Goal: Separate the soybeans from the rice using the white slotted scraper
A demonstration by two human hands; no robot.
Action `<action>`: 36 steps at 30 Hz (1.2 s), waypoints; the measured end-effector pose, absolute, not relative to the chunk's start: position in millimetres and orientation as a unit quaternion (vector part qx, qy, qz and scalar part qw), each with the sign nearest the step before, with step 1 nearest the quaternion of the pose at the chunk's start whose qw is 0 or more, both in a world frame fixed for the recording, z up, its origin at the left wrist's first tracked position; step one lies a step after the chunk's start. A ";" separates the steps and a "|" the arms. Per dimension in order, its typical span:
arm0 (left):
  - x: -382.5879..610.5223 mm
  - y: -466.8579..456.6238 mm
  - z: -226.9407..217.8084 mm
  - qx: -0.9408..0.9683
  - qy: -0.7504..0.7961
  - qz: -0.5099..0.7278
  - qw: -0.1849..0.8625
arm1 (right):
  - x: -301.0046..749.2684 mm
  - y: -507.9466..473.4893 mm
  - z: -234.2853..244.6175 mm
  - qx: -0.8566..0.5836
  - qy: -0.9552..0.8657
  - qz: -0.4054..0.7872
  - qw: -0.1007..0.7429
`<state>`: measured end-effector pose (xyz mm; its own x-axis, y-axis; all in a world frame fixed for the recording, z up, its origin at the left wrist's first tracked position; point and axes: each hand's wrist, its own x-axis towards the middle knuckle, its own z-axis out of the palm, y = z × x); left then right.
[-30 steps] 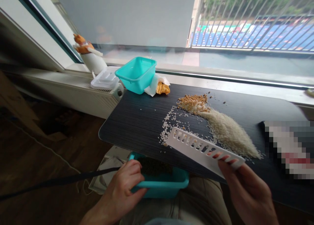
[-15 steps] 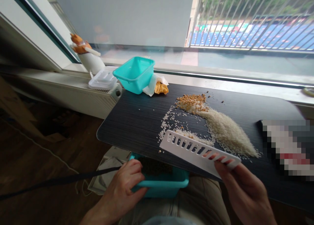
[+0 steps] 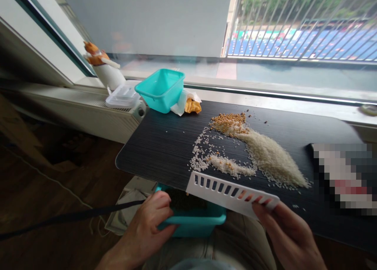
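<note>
My right hand [image 3: 290, 230] grips the right end of a white slotted plastic strip [image 3: 226, 191], held at the near edge of the dark table. Below that edge, my left hand [image 3: 156, 215] is closed on the left rim of a turquoise tub [image 3: 200, 225], which sits at my lap with dark, fine contents inside. Just beyond the strip lies a small patch of rice mixed with a few yellow beans [image 3: 226, 166]. A long heap of rice [image 3: 272, 158] stretches to the right, and a pile of yellow beans [image 3: 228, 121] joins its far end.
On the dark tabletop [image 3: 156, 148], a second turquoise tub [image 3: 161, 91] stands at the far left beside a crumpled white and orange wrapper [image 3: 193, 104]. A clear lid [image 3: 122, 95] rests on the radiator near an orange-topped figure [image 3: 101, 64]. A pixelated object [image 3: 344, 179] lies at right.
My right hand has drawn the strip toward me and slightly left, off the rice patch to the table edge. My left hand and the tub have stayed in place.
</note>
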<state>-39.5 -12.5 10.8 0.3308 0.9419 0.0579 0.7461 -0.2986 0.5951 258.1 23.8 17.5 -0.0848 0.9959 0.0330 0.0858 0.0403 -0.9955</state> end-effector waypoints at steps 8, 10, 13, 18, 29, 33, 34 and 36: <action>-37.2 -13.9 8.2 0.782 0.543 0.203 0.230 | 252.2 18.0 11.2 -0.527 -0.490 0.482 0.500; -34.8 -13.5 8.2 0.784 0.542 0.203 0.224 | 242.5 17.7 9.5 -0.531 -0.474 0.484 0.509; -29.3 -11.7 10.1 0.790 0.534 0.199 0.227 | 234.1 17.0 5.7 -0.546 -0.434 0.485 0.528; -19.3 -8.5 12.8 0.792 0.519 0.209 0.243 | 257.5 16.9 -0.4 -0.605 -0.369 0.421 0.567; -10.9 -5.0 10.2 0.807 0.506 0.190 0.237 | 260.1 48.0 22.4 -0.579 -0.410 0.387 0.589; -10.9 -6.0 10.4 0.810 0.502 0.192 0.235 | 255.1 59.3 23.2 -0.560 -0.423 0.402 0.589; -11.0 -6.1 10.0 0.808 0.504 0.194 0.236 | 255.6 59.6 22.8 -0.560 -0.425 0.404 0.586; -11.3 -6.2 8.4 0.805 0.506 0.194 0.239 | 258.1 57.8 22.2 -0.569 -0.428 0.403 0.575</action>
